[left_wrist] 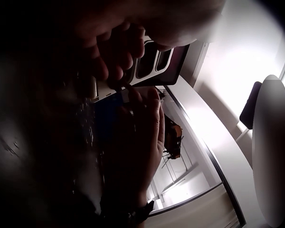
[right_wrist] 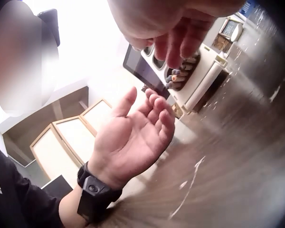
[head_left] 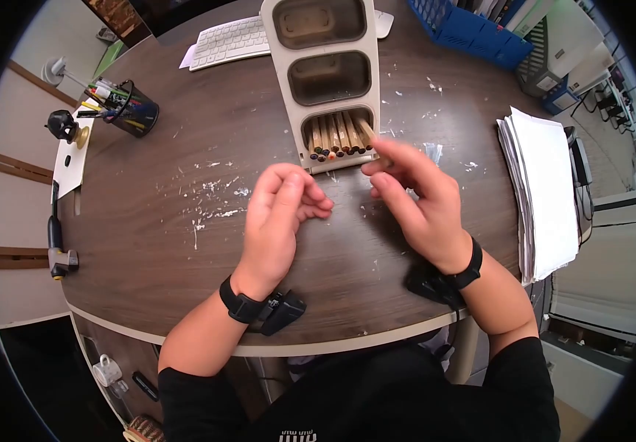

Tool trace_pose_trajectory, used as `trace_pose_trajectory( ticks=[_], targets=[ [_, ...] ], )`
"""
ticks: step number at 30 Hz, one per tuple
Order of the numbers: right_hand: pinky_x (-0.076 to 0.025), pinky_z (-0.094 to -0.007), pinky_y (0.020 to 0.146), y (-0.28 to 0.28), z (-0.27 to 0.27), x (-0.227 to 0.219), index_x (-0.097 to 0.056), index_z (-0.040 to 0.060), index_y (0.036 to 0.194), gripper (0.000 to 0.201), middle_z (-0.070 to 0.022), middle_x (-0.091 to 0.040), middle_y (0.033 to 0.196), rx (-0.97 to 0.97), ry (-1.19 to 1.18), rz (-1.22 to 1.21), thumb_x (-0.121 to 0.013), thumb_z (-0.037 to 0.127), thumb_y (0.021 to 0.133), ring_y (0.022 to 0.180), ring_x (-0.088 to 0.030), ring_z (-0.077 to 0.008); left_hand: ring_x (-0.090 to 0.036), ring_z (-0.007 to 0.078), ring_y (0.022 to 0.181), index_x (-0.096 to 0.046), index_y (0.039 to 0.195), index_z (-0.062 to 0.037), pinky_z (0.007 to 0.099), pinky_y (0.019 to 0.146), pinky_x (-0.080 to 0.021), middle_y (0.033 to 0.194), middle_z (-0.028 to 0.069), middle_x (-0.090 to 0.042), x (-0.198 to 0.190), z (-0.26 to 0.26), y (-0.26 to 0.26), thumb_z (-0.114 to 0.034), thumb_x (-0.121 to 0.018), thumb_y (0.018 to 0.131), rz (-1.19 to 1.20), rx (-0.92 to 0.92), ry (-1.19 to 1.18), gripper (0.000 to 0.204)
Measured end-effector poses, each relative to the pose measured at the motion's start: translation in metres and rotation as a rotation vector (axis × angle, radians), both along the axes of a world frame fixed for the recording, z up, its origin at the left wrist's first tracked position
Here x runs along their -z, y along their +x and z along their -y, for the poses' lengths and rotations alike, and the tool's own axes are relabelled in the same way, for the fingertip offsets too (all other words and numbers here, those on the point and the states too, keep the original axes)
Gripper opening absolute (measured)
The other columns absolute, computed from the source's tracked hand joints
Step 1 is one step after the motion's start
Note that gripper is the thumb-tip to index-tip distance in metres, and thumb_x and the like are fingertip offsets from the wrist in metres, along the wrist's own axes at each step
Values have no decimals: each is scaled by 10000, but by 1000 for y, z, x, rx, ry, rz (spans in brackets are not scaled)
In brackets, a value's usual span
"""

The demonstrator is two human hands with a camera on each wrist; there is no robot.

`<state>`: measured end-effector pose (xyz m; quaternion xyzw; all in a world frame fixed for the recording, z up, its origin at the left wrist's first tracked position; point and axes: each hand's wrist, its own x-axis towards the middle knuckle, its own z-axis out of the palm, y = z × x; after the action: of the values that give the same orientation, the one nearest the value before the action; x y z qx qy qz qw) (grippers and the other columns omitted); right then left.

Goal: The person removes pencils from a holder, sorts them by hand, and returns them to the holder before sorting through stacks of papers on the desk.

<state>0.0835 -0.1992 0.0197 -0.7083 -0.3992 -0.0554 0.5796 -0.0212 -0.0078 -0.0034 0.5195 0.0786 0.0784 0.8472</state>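
Note:
A beige holder [head_left: 295, 110] with three rounded compartments stands in front of the person. Several wooden pencils [head_left: 334, 134] lie in its lowest compartment, their coloured ends facing the person. At that compartment's right side, the right hand [head_left: 425, 210] pinches the end of a slanting pencil [head_left: 367, 131] between thumb and fingers; the fingers partly hide it. The left hand [head_left: 275, 221] hovers in front of the holder's lower left corner, fingers loosely bent. Its bare palm [right_wrist: 133, 140] shows in the right wrist view, with nothing in it.
White scraps [head_left: 218, 214] are scattered over the brown desk [head_left: 134, 243]. A keyboard [head_left: 231, 42] lies behind the holder. A mesh pen cup [head_left: 137, 114] stands at the left, a paper stack [head_left: 543, 195] at the right, and a blue file rack [head_left: 473, 33] at the back right.

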Motion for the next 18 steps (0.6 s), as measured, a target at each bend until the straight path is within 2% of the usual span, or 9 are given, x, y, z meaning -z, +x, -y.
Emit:
trace_pose_trajectory(
  ticks=[1, 2, 3, 6, 8, 9, 11, 14, 18],
  targets=[
    [-541, -277, 657, 3, 0, 0, -689, 31, 1276, 387, -58, -735, 874, 4, -28, -135, -769, 7, 898, 725, -681, -130, -668, 188, 968, -549, 1185, -31, 362, 885, -579, 1063, 87, -636, -1, 1, 0, -280, -468, 1126, -17, -97, 98, 268],
    [-526, -261, 647, 4, 1, 1, -662, 45, 1334, 432, -36, -712, 842, 8, -59, -274, -756, 5, 914, 705, -643, -97, -673, 185, 1017, -529, 1286, -15, 339, 894, -585, 1141, 109, -637, -2, 0, 0, -123, -521, 1086, -2, -107, 85, 228],
    [-526, -261, 647, 4, 2, 3, -662, 45, 1334, 432, -36, -712, 842, 5, -64, -275, -756, 5, 914, 705, -643, -97, -673, 185, 1017, -529, 1286, -15, 339, 894, -585, 1141, 109, -637, -4, 3, 0, -123, -521, 1086, -4, -110, 80, 228],
    [-496, -243, 626, 4, 3, 7, -623, 62, 1395, 498, -14, -661, 828, 6, -85, -153, -752, 7, 917, 675, -575, -76, -672, 216, 1123, -463, 1480, 20, 355, 960, -581, 1346, 175, -594, -7, 5, 1, -64, -519, 1066, -17, -134, 190, 425],
    [-513, -245, 644, 5, 4, 6, -619, 59, 1406, 510, -52, -672, 959, 39, -147, -151, -744, 6, 914, 756, -607, -94, -663, 224, 1156, -464, 1487, 23, 358, 972, -578, 1374, 180, -582, -7, 5, 1, -61, -523, 1064, -23, -135, 204, 436],
    [-513, -245, 644, 7, 1, 6, -619, 59, 1406, 510, -52, -672, 959, 38, -148, -142, -744, 6, 914, 756, -607, -94, -653, 233, 1190, -465, 1495, 26, 361, 984, -575, 1402, 186, -570, -8, 5, 2, -59, -528, 1061, -28, -137, 219, 446],
    [-541, -254, 680, 9, -4, 10, -616, 48, 1405, 517, -89, -660, 1102, 80, -151, -78, -734, -2, 904, 867, -630, -121, -640, 241, 1220, -451, 1513, 26, 364, 990, -573, 1434, 189, -548, -8, 5, 3, -58, -532, 1059, 5, -110, 209, 469],
    [-566, -275, 721, 14, -6, 14, -616, 34, 1399, 513, -113, -640, 1190, -13, -128, -34, -718, -13, 898, 966, -638, -155, -619, 252, 1263, -424, 1542, 23, 367, 997, -570, 1481, 191, -514, -9, 7, 1, -59, -536, 1057, 34, -64, 205, 504],
    [-572, -283, 751, 15, -5, 12, -613, 29, 1401, 520, -114, -632, 1212, 30, -109, -31, -716, -21, 894, 982, -644, -173, -610, 255, 1276, -412, 1555, 17, 365, 1003, -565, 1500, 199, -493, -11, 9, 1, -61, -527, 1058, 38, -89, 222, 516]
  ],
)
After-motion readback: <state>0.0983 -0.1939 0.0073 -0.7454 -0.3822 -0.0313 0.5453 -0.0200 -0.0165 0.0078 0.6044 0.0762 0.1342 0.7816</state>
